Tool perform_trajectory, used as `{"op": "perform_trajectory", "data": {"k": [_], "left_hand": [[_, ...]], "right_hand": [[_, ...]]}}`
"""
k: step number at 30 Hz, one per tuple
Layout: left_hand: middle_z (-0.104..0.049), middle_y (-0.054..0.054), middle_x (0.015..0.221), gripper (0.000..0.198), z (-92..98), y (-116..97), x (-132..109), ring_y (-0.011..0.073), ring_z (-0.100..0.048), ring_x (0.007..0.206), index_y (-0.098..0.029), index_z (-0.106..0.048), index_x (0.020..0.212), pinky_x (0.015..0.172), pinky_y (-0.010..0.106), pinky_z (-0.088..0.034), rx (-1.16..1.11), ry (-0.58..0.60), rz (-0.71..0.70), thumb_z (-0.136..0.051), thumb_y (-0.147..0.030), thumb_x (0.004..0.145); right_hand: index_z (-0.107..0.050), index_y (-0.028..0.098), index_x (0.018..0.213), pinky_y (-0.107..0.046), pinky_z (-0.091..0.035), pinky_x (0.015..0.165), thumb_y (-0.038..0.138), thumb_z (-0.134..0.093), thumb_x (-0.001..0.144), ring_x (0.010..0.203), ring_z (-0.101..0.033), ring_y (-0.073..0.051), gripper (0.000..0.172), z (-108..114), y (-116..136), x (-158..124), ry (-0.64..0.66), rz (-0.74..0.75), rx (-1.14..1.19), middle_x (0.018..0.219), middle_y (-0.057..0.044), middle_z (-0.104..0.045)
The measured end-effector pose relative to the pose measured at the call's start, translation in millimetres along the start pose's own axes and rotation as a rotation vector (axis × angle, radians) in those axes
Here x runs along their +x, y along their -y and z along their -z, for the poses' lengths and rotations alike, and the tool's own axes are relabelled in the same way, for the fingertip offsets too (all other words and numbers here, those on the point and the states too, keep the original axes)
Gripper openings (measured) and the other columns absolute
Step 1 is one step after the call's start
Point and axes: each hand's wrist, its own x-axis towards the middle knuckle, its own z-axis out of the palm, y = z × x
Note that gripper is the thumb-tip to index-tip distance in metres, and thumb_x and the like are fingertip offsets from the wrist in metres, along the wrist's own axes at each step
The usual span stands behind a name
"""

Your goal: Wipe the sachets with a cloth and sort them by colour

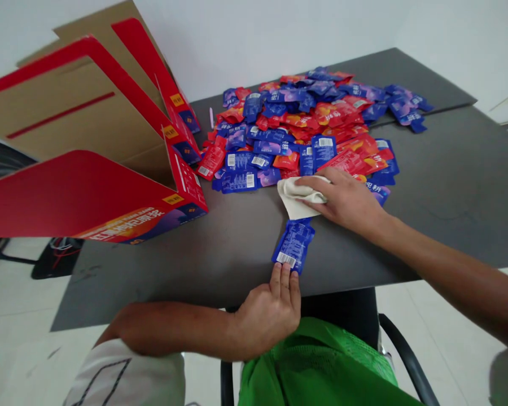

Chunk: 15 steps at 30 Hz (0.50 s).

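Observation:
My left hand sits at the table's near edge, its fingertips gripping the lower end of a blue sachet with a barcode on it. The thumb is hidden behind the hand. My right hand lies farther up the table, fingers closed over a crumpled cream cloth. The cloth touches the front of a large heap of blue and red sachets. A blue sachet sits just beyond my right hand.
A red and kraft-cardboard display box lies open on its side at the left of the dark grey table. A pink pen lies behind the heap. A black chair arm and green fabric are below the table's near edge.

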Motion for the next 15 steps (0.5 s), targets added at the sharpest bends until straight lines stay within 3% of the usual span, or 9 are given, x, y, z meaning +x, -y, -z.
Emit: {"op": "perform_trajectory", "data": {"k": [3,5,7,11,15], "left_hand": [[-0.075,0.029,0.118,0.037,4.0,2,1,0.0347,-0.078,0.106,0.001,-0.068,0.128,0.057,0.029,-0.06,-0.027,0.023,0.006,-0.055,-0.012,0.096],[-0.08,0.022,0.095,0.026,6.2,2,2,0.0287,-0.08,0.08,-0.002,-0.073,0.114,0.05,0.029,-0.057,-0.074,0.066,0.012,-0.058,-0.012,0.095],[-0.078,0.016,0.079,0.018,6.6,2,3,0.0259,-0.076,0.067,-0.006,-0.075,0.101,0.045,0.028,-0.054,-0.105,0.084,0.015,-0.06,-0.012,0.093],[-0.076,0.03,0.115,0.035,1.3,-1,1,0.0361,-0.077,0.107,0.001,-0.07,0.124,0.056,0.029,-0.06,-0.041,-0.005,0.021,-0.056,-0.013,0.095],[-0.069,0.031,0.128,0.04,-5.7,-2,-1,0.0382,-0.073,0.118,0.002,-0.066,0.133,0.059,0.029,-0.061,0.003,-0.011,0.008,-0.054,-0.013,0.097]], "right_hand": [[-0.059,0.024,0.143,-0.04,-0.053,0.091,0.043,-0.057,0.102,0.108,-0.063,-0.028,0.045,13,40,-18,-0.039,0.073,0.13,0.121,-0.014,-0.065],[-0.058,0.026,0.143,-0.038,-0.054,0.09,0.039,-0.059,0.101,0.107,-0.063,-0.026,0.044,8,65,-39,0.106,0.219,0.195,0.122,-0.012,-0.066],[-0.06,0.027,0.14,-0.034,-0.054,0.089,0.032,-0.06,0.1,0.103,-0.063,-0.023,0.04,-7,73,-53,0.202,0.255,0.235,0.118,-0.01,-0.067],[-0.06,0.025,0.141,-0.038,-0.054,0.093,0.034,-0.064,0.098,0.108,-0.063,-0.026,0.043,-34,34,-43,0.172,0.149,0.171,0.122,-0.012,-0.065],[-0.064,0.022,0.137,-0.039,-0.054,0.089,0.036,-0.059,0.101,0.104,-0.064,-0.028,0.039,-20,-7,-8,0.06,0.053,0.0,0.117,-0.014,-0.066]]}}
